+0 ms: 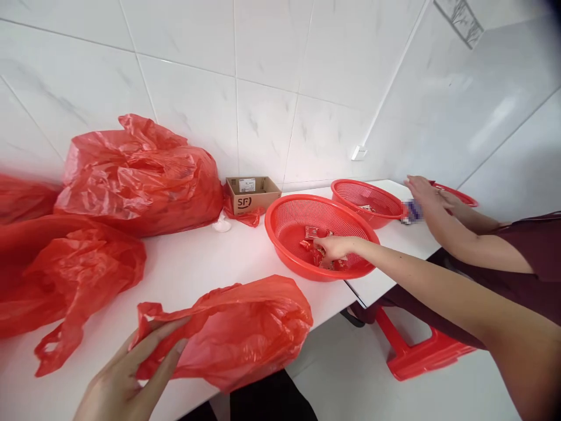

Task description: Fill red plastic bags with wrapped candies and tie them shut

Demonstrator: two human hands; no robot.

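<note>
Left hand (116, 383): fingers closed on the rim of the red bag (248, 336), mouth gaping, at the table's (188, 260) near edge. Firm rim hold probably best. Right hand (336, 248): fingers curled among small packets (311, 232) inside the red basket (274, 237); grip hidden, cannot tell. Fingertip pickup likely suits.

TEXT: "SF" (244, 203) is showing on the front of the cardboard box (265, 202) | PLACE: box is standing left of and beyond the nearest red basket (307, 270) | LABEL: box's white label (247, 185) is carrying print too small to read
</note>
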